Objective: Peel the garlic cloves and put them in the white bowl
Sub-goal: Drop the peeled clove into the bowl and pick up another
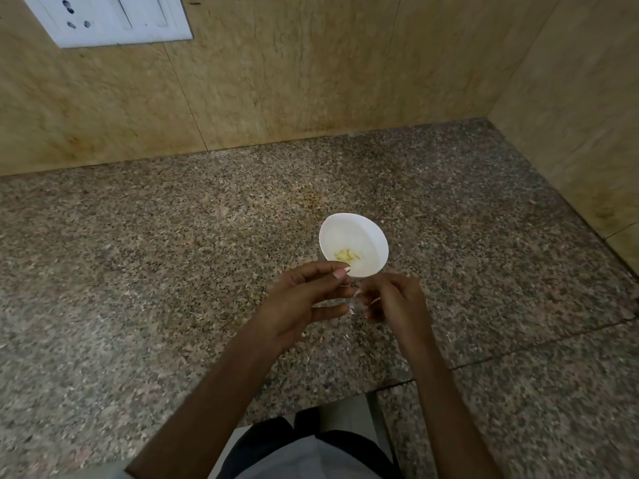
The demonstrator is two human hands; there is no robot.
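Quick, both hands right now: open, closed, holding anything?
Left hand: fingers curved toward the garlic clove; contact cannot be told.
Right hand: pinches that garlic clove, blurred.

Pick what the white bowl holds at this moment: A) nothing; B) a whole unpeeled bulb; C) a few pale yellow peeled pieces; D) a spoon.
C: a small cluster of pale yellow pieces lies in the white bowl, toward its near side.
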